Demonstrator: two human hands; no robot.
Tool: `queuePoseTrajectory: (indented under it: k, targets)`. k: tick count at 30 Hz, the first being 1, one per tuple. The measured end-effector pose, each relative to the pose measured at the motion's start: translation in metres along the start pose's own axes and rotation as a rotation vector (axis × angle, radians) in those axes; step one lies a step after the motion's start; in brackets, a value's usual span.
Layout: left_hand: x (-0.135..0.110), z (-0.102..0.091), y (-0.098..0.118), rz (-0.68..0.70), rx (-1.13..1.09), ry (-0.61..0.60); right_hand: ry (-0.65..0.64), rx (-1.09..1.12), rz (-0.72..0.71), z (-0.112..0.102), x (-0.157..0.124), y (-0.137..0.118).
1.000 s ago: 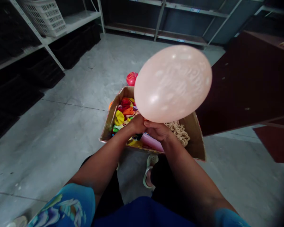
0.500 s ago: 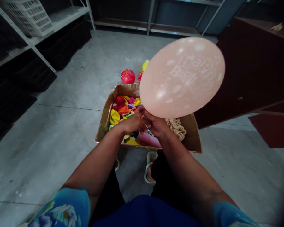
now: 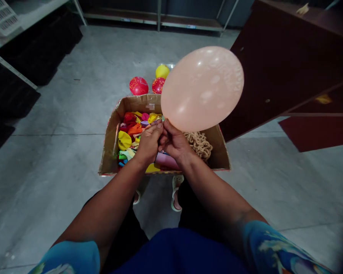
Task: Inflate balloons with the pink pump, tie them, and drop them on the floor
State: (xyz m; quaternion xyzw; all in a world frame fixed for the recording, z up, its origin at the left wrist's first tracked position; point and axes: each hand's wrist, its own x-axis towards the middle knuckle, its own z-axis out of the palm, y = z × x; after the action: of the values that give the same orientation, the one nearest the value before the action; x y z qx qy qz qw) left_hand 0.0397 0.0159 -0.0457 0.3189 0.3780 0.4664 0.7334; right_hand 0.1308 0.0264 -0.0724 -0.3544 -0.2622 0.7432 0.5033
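Note:
A large inflated peach balloon point(image 3: 202, 89) with pale printing tilts up to the right above a cardboard box point(image 3: 108, 142). My right hand point(image 3: 175, 140) pinches its neck, thumb and fingers closed just under the round body. Against it, my left hand point(image 3: 149, 140) is closed at the same neck, its fingertips touching those of the right; the neck itself is mostly hidden by the fingers. Below both hands, the box holds several limp balloons, among them a yellow one point(image 3: 124, 140) and an orange one point(image 3: 135, 129), plus a heap of beige rope point(image 3: 199, 145) on the right.
Behind the box, two red balloons point(image 3: 138, 86) and a yellow balloon point(image 3: 162, 71) rest on the grey floor point(image 3: 60, 160). Dark red furniture panels point(image 3: 280, 64) stand at the right. Shelving with black crates point(image 3: 40, 53) lines the left; another rack point(image 3: 120, 16) is at the back.
The view has shifted, so the box sits slightly further left and higher. The balloon has turned, its lettering now facing more to the right. Both hands stay together at its neck.

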Motion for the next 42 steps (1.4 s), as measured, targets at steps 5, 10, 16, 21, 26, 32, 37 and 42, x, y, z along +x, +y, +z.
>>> queuePoseTrajectory:
  k: [5, 10, 16, 21, 26, 32, 37, 42]
  targets:
    - [0.005, -0.006, 0.008, -0.177, -0.142, -0.073, -0.028, 0.012, 0.078, -0.001, -0.01, -0.014]
    - [0.013, -0.021, 0.027, -0.203, -0.35, -0.001, 0.056, -0.526, 0.069, -0.033, -0.035, -0.052]
    - [0.022, -0.038, 0.044, -0.106, -0.431, 0.096, 0.443, -1.419, -0.097, -0.092, -0.051, -0.084]
    - [0.022, -0.044, 0.048, -0.082, -0.43, 0.182, 0.423, -1.991, 0.044, -0.112, -0.06, -0.076]
    - [0.018, -0.044, 0.052, -0.097, -0.444, 0.165, 0.412, -1.99, 0.029, -0.119, -0.064, -0.063]
    - [0.018, -0.046, 0.052, -0.103, -0.458, 0.151, 0.412, -1.736, -0.105, -0.101, -0.07, -0.081]
    - [0.017, -0.043, 0.048, -0.139, -0.427, 0.124, 0.414, -0.994, -0.356, -0.061, -0.057, -0.088]
    - [0.016, -0.043, 0.042, -0.241, -0.358, 0.098, 0.44, -0.869, -0.642, -0.019, -0.031, -0.072]
